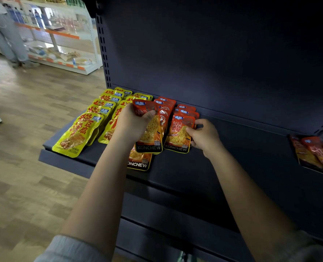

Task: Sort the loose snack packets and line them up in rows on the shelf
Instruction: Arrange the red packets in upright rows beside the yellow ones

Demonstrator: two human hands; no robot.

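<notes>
Hands [132, 123] [204, 135] each grip red packets [177, 135]

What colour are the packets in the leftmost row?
Yellow with red lettering; head view.

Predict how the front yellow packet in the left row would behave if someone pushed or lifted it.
The yellow packet looks like a thin glossy pouch, so it would probably slide easily on the smooth shelf. It seems flat and soft-sided, so it would likely flop when lifted by a corner. It leans on the packets behind, so a push might shift those too.
</notes>
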